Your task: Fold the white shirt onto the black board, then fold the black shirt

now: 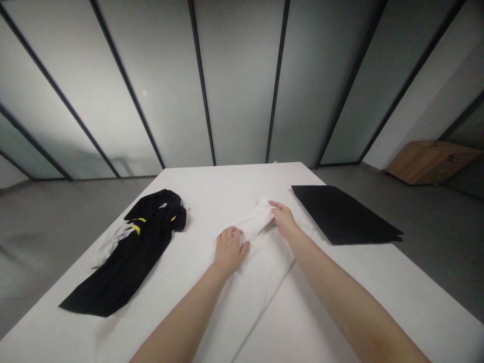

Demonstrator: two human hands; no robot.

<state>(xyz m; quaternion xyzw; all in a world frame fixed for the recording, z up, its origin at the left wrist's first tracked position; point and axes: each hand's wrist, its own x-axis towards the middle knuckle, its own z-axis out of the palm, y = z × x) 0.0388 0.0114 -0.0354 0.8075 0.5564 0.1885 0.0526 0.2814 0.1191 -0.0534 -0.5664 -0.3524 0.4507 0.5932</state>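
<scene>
White cloth (260,264) under L hand (229,249), R hand (283,219) prob. pinching.

White cloth (257,277): plain, laid lengthwise on the white table (340,282).
Far end: wrinkled, partly raised.
Right edge: drawn nearly straight.

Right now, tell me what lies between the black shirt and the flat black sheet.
In the head view, a white cloth lies between them on the white table, with the left hand and right hand on it.
</scene>
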